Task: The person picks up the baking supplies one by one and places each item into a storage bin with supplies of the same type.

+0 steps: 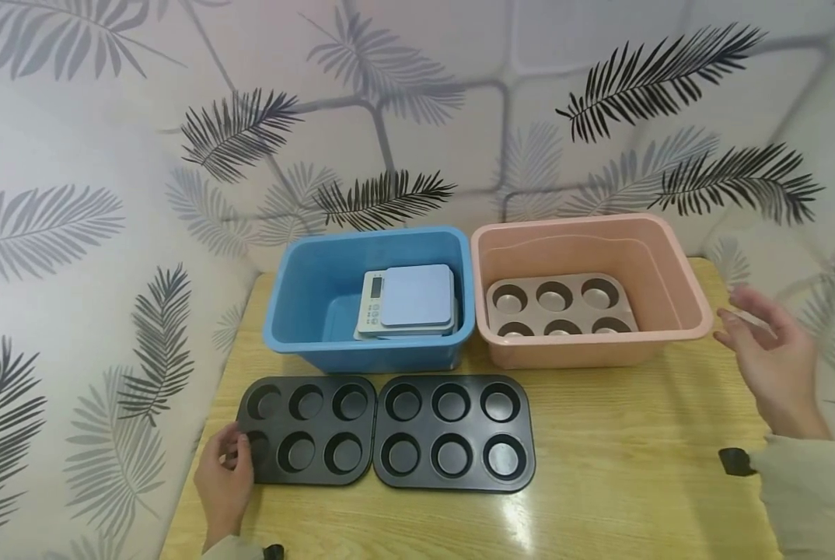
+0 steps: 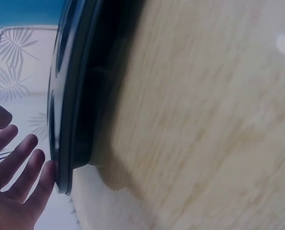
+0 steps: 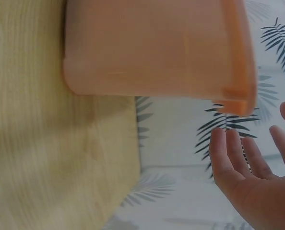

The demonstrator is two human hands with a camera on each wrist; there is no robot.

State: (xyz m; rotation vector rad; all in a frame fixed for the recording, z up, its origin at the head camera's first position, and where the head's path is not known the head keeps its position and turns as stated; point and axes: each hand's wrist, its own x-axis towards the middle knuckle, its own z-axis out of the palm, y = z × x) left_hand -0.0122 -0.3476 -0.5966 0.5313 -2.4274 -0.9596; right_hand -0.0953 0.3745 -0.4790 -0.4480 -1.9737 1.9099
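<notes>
My left hand [image 1: 225, 472] is at the left end of a dark muffin pan [image 1: 325, 397], its fingers loosely bent. In the left wrist view, the little finger of the hand [image 2: 17, 187] appears to touch the rim of the pan [image 2: 65, 129]. A second dark muffin pan [image 1: 425, 430] lies beside the first, their edges meeting or nearly so. My right hand [image 1: 774, 362] hovers just right of a pink bin [image 1: 592, 350], holding nothing. Its fingers [image 3: 219, 148] are spread and slightly bent, apart from the bin's rim in the right wrist view.
A lighter bronze muffin pan [image 1: 564, 299] lies inside the pink bin. To its left, a blue bin [image 1: 375, 358] contains a white kitchen scale [image 1: 417, 295]. Both bins stand at the back of the wooden table [image 1: 613, 451], before leaf-patterned fabric [image 1: 459, 148].
</notes>
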